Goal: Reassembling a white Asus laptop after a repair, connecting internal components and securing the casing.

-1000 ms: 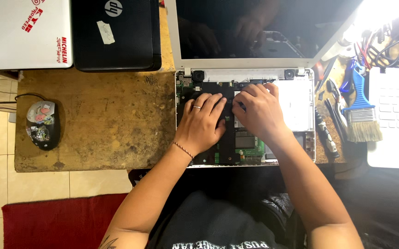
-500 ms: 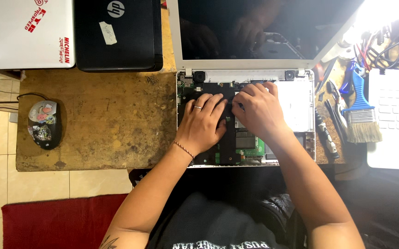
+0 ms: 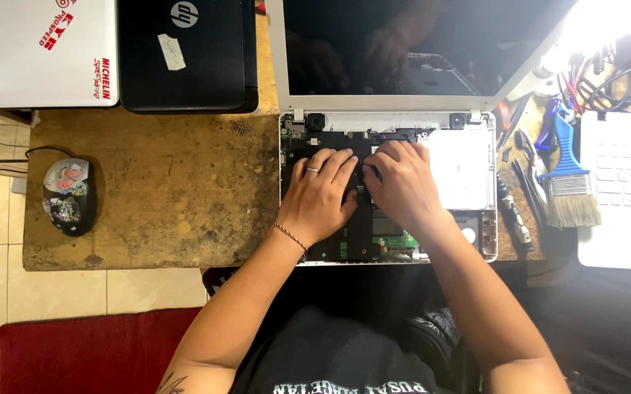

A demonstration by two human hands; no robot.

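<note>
left hand (image 3: 320,195) flat | right hand (image 3: 401,186) flat | both on opened laptop (image 3: 461,171)

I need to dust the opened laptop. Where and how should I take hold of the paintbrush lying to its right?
Grip the brush by its blue handle, probably coming from above. It lies flat, bristles toward the person and handle pointing away; hand tools crowd its left, a white keyboard its right.

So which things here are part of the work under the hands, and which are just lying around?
In hand:
left hand
right hand
opened white laptop
its black circuit board

Lying about:
mouse
brush
closed white laptop
closed black laptop
</note>
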